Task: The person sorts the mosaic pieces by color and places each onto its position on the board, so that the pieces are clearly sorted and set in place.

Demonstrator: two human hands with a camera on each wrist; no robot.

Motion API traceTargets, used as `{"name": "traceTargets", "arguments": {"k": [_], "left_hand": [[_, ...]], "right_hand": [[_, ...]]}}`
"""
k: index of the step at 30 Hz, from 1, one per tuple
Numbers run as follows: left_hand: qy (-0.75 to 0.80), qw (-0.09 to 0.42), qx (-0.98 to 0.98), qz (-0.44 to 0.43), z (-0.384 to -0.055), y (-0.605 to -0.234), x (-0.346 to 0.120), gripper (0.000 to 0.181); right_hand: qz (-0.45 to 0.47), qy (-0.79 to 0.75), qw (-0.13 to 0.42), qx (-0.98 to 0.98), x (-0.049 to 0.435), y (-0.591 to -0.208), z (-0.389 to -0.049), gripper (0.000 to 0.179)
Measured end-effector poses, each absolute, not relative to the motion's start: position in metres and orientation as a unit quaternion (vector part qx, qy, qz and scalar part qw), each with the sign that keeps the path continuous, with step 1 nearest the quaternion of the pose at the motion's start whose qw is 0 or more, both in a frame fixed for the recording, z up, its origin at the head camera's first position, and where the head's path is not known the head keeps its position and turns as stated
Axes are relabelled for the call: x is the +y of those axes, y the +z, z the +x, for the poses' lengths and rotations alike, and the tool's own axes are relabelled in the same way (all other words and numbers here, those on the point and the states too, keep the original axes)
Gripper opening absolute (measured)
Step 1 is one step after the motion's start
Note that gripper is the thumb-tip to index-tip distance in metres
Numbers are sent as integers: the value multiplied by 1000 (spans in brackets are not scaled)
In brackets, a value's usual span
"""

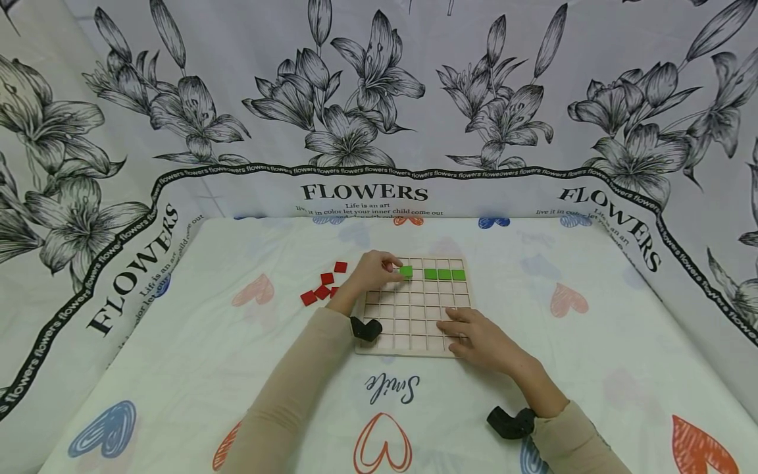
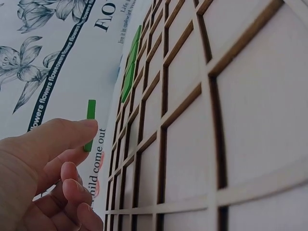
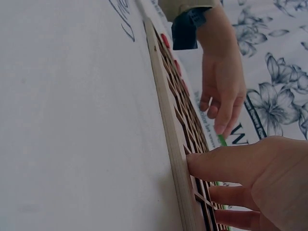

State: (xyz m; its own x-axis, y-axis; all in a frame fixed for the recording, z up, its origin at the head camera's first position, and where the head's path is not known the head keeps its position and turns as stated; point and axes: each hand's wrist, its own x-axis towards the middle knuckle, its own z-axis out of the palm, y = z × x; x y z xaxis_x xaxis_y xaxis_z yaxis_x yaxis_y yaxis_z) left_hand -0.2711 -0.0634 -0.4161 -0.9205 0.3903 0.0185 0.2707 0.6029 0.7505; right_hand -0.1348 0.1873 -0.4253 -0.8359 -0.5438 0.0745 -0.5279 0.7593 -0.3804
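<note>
My left hand [image 1: 374,271] pinches a green square tile [image 1: 406,272] between thumb and fingers, over the far left part of a pale wooden grid board [image 1: 408,353]. In the left wrist view this tile [image 2: 91,108] is edge-on, held up above the board's surface. Three green tiles [image 1: 444,274] lie side by side in cells of a far row, to the right of the held one. At the board's near right part rests my right hand [image 1: 488,339], fingers spread and thumb at the wooden edge, as the right wrist view shows. It holds nothing.
Several loose red square tiles [image 1: 322,291] lie on the cloth left of the board, partly behind the left forearm. The table wears a white cloth [image 1: 249,368] with heart prints. Flower-printed fabric [image 1: 379,131] hangs behind and at the sides. Each wrist carries a black device [image 1: 510,422].
</note>
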Motion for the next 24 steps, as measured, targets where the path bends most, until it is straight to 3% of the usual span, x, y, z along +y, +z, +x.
{"name": "traceTargets", "arguments": {"k": [24], "left_hand": [[406, 80, 892, 182, -278, -425, -48, 26]], "right_hand": [[-300, -197, 0, 934, 187, -425, -134, 40]]}}
